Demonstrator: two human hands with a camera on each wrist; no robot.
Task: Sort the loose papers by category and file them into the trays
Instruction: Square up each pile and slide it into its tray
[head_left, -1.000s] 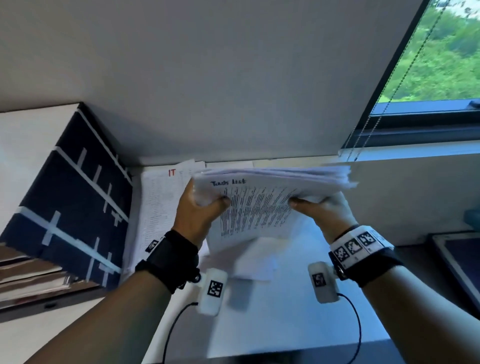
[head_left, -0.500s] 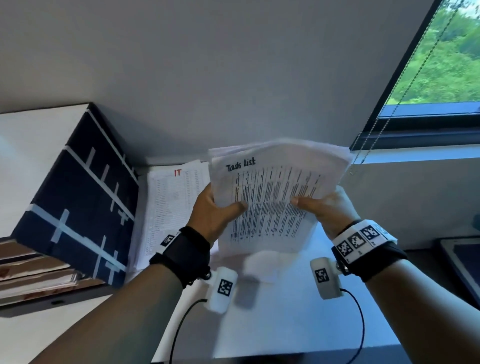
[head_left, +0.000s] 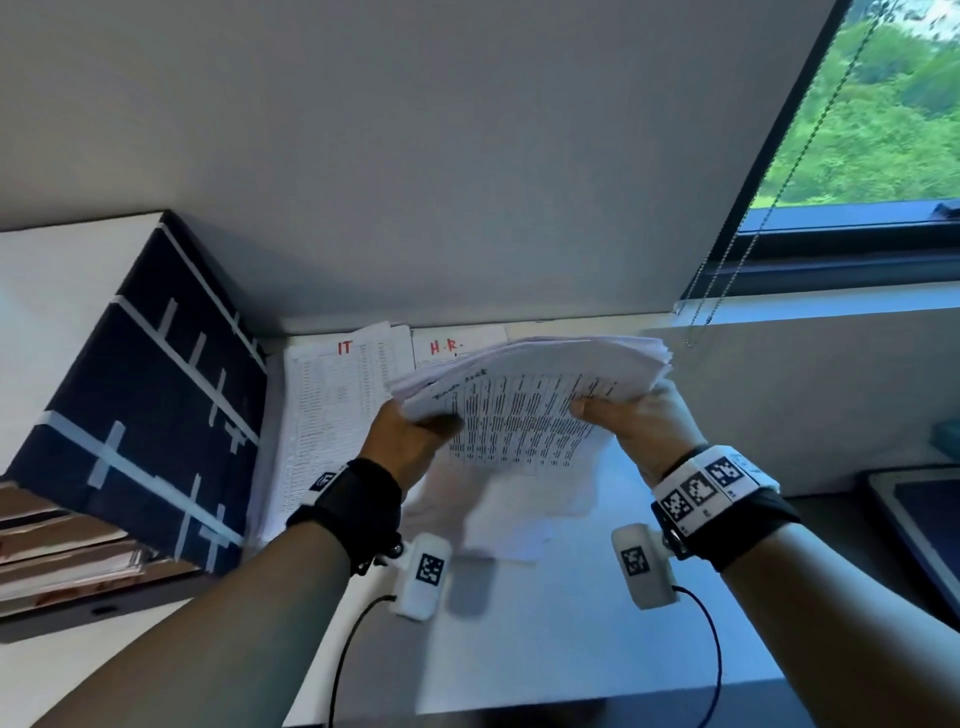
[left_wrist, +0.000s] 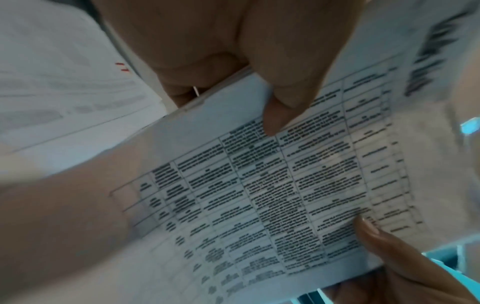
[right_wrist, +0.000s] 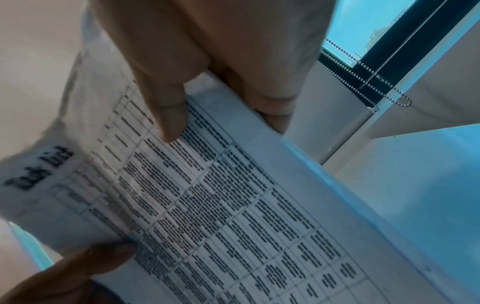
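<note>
I hold a thick stack of white papers (head_left: 524, 400) above the desk with both hands. Its top sheet is a printed table headed "Task list" (right_wrist: 39, 168). My left hand (head_left: 410, 441) grips the stack's left edge, thumb on top (left_wrist: 280, 107). My right hand (head_left: 623, 421) grips the right edge, thumb on the sheet (right_wrist: 171, 115). On the desk by the wall lie a paper pile marked "IT" in red (head_left: 332, 410) and, partly hidden behind the held stack, one marked "H.R." (head_left: 447, 347).
A dark blue box with white tape lines (head_left: 150, 400) stands at the left on stacked files (head_left: 62, 561). A loose sheet (head_left: 498, 514) lies on the white desk (head_left: 545, 649) under my hands. A window with a bead chain (head_left: 727, 280) is at the right, a dark device (head_left: 919, 525) at the far right.
The stack, held upright facing me half a second ago, has tilted back down to nearly flat. The view has shifted, so the "H.R." pile shows now.
</note>
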